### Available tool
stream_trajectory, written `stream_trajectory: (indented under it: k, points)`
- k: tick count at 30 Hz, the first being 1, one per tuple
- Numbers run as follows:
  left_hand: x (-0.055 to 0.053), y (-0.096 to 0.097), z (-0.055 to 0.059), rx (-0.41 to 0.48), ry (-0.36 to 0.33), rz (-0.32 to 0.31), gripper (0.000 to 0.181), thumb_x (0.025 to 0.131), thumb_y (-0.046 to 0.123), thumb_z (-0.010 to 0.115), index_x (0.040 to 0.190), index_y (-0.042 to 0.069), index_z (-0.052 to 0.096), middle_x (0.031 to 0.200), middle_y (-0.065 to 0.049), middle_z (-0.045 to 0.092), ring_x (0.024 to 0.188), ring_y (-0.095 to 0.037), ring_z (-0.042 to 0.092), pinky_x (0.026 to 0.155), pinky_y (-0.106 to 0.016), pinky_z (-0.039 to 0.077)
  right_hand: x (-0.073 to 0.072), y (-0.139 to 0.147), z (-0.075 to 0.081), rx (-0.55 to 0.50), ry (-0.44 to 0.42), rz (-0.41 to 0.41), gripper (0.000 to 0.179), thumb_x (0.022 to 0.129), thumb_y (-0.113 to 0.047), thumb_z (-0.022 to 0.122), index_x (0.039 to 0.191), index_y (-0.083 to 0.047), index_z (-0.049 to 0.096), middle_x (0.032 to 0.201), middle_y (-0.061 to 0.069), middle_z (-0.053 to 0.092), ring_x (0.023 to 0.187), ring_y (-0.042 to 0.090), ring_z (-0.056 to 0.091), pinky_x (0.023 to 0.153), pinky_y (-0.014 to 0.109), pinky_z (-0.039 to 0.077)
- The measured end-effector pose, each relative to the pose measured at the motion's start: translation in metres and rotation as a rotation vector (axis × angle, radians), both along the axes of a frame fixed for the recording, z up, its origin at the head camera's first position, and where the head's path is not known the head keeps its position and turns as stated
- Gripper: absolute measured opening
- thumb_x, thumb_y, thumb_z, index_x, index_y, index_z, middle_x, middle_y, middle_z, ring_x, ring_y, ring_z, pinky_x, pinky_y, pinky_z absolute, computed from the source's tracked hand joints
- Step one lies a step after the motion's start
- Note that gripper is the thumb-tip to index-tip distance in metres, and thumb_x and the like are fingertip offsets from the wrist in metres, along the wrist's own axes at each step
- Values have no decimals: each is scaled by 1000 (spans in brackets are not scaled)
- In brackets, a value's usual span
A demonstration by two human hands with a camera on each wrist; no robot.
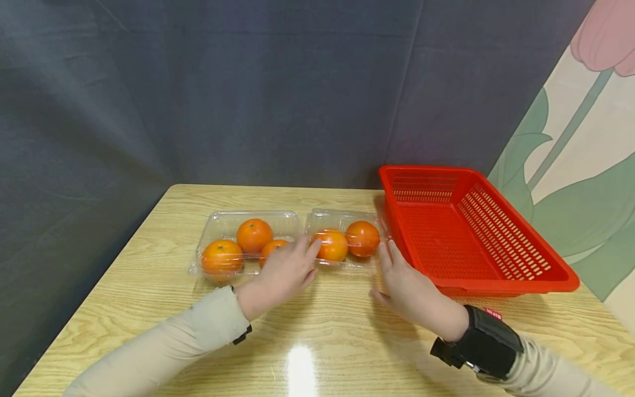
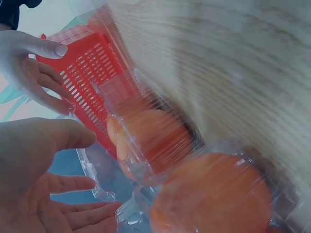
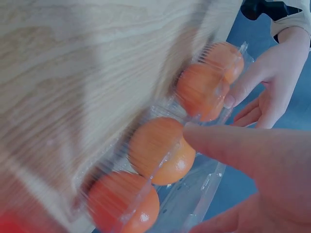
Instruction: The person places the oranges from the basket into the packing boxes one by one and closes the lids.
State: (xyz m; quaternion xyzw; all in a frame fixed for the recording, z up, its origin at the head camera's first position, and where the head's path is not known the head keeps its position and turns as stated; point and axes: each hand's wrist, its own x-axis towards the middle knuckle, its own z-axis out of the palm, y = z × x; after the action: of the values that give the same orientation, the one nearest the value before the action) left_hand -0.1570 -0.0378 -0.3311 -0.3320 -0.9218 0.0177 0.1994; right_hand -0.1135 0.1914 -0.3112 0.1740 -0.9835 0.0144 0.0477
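Note:
Two clear plastic clamshell boxes stand side by side on the table. Three oranges show in the left box (image 1: 278, 218), one partly behind my left hand (image 1: 285, 270). A pair of oranges (image 1: 362, 239) sits in the right box (image 1: 342, 215). My left hand reaches over where the boxes meet, its fingers loosely extended at the right box's left end. My right hand (image 1: 409, 286) has straight fingers at that box's right end, thumb apart. In the right wrist view, the right thumb (image 3: 218, 143) lies close over an orange (image 3: 163, 150).
A red perforated plastic basket (image 1: 397, 220) stands on the table just right of the right box. The wooden table (image 1: 337, 342) runs back to a dark cloth (image 1: 278, 110). A wall with a painted flower (image 1: 585, 127) rises at the right.

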Motion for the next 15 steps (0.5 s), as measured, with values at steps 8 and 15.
stream_trajectory:
  k: [8, 15]
  points:
    - [2, 1, -9, -61, 68, -13, 48, 83, 31, 69, 119, 7, 52, 109, -13, 62, 93, -23, 66, 83, -32, 55, 4, -2, -11, -13, -4, -22, 85, 76, -25, 77, 136, 15, 33, 138, 38, 37, 120, 44, 50, 62, 31, 56]
    - [3, 3, -16, -89, 130, -11, 43, 82, 33, 70, 114, 9, 55, 108, -13, 65, 103, -27, 64, 95, -39, 50, 6, -2, -19, 17, 20, -26, 86, 74, -27, 78, 136, 15, 35, 137, 37, 39, 118, 43, 53, 50, 24, 51]
